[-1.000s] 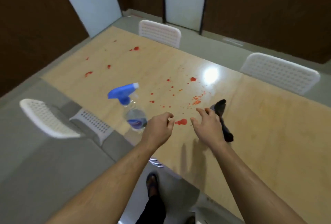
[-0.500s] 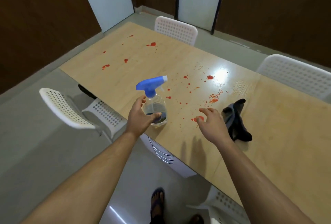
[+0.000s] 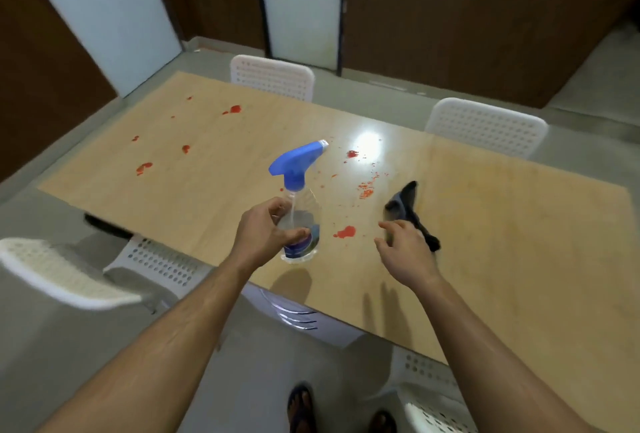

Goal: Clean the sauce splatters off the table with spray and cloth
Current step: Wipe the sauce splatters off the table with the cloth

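Left arm: bare forearm reaches from near left toward scene centre.
Left hand (image 3: 264,234): fingers and thumb curled round the spray bottle (image 3: 300,224), a grip on its clear lower body.
Right arm: bare forearm extends from near right, angled inward.
Right hand (image 3: 408,249): palm down, fingers loosely spread and slightly bent, holding nothing, fingertips at the near end of the dark cloth (image 3: 408,205); contact unclear.

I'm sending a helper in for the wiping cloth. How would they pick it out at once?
On the long wooden table, look toward the near edge, just right of the clear spray bottle with the blue trigger head. The cloth is a dark crumpled rag, the only dark thing among the red splatters.
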